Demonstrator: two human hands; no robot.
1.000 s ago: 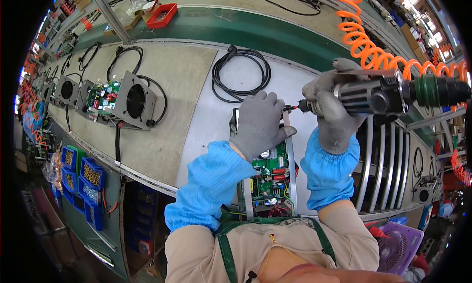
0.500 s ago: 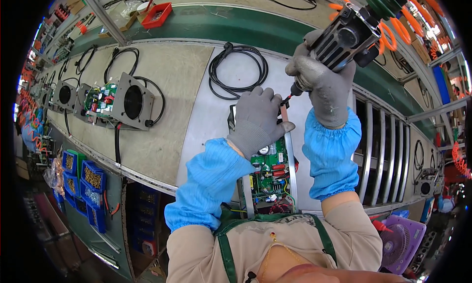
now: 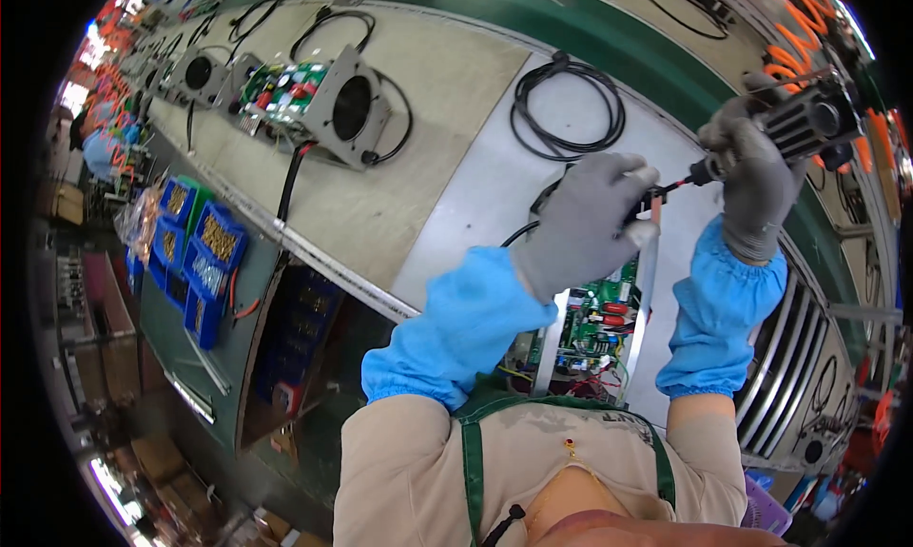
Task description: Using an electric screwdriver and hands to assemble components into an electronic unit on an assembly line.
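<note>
A metal-framed unit with a green circuit board (image 3: 601, 317) lies in front of me, long side toward my body. My gloved left hand (image 3: 585, 225) reaches over its far end, thumb and fingers closed around a small black part (image 3: 650, 203) there. In my gloved right hand (image 3: 758, 171) is a black power screwdriver (image 3: 806, 121), held nearly level. Its thin bit points left, the tip at or very near the black part; whether they touch I cannot tell. A coiled black power cable (image 3: 616, 119) lies just beyond my left hand.
Farther left on the bench stands a similar unit with a round fan (image 3: 352, 107) and cables. Blue bins (image 3: 219, 241) of small hardware sit on a lower green surface at left. Metal rollers (image 3: 785, 366) lie at right. An orange coiled hose (image 3: 804, 33) hangs by the screwdriver.
The view has turned, shifting the bench scene. The screwdriver has tipped from steeply slanted to nearly level, moving out to the right. My left fingers have gone from lying outstretched to curling around the black part.
</note>
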